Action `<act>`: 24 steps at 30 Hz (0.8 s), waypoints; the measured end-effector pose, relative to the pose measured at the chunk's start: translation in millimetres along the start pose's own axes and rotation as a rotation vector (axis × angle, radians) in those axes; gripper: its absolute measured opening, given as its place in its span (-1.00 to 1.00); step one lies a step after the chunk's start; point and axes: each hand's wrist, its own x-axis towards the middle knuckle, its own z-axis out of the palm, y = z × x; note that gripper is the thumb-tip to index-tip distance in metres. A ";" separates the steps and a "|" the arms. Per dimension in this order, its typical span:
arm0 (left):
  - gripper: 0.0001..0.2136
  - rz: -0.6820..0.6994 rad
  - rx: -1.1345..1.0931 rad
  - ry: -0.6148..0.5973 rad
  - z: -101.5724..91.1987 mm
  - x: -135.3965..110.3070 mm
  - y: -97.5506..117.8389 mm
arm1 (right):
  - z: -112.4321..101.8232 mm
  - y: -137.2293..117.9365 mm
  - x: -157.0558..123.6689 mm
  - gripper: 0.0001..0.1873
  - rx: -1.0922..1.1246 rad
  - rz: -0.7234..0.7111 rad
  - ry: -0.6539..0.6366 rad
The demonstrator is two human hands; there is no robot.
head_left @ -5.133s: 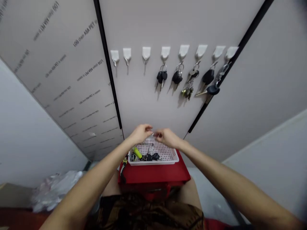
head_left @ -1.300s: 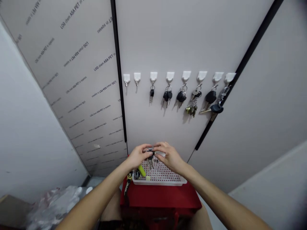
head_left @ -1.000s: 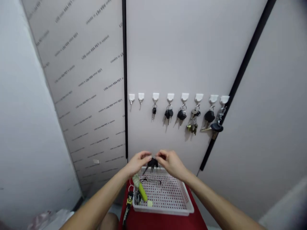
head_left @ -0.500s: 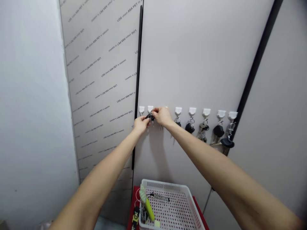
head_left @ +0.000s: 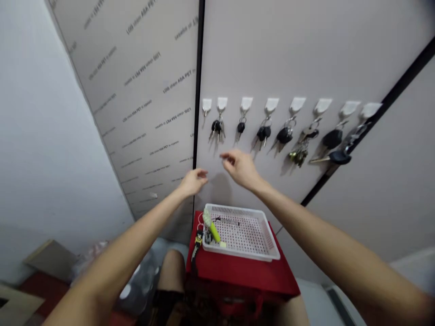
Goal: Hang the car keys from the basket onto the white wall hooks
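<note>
from the head view: left hand [head_left: 193, 182] up in the air, open and loose, fingers a little curled, pinching nothing. right hand [head_left: 240, 168] higher and closer to the wall, fingers a little spread and pointing left, pinching nothing too. no key in either hand. nearest to both hands, a bunch of black-headed keys [head_left: 216, 127] on the second white stick-on hook [head_left: 222, 104] from the left, hanging by a ring, free to swing, with the metal ends down. more car keys [head_left: 284, 135] along the same row, one bunch to a hook, with gaps to keep the bunches apart. down low, a white plastic basket [head_left: 238, 209] full of small holes on a red top [head_left: 238, 271], close to the body for an easy reach. at the near left end of the basket, a lime green tube [head_left: 214, 232], and a strap with a clip [head_left: 197, 240] hanging over the rim.
</note>
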 end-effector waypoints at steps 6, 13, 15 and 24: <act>-0.72 -0.056 0.196 -0.215 40.6 -65.7 -43.7 | 73.9 28.6 -115.3 -0.78 0.191 0.245 -0.617; -0.70 -0.137 0.020 -0.163 50.4 -76.2 -55.1 | 81.2 31.8 -136.4 -0.72 0.389 0.497 -0.411; -0.67 -0.184 -0.121 -0.171 51.6 -78.6 -61.5 | 77.3 32.9 -141.8 -0.73 0.360 0.497 -0.352; -0.80 -0.368 -0.342 0.045 52.9 -108.8 -74.6 | 68.8 4.3 -149.0 -0.68 0.093 0.034 -0.259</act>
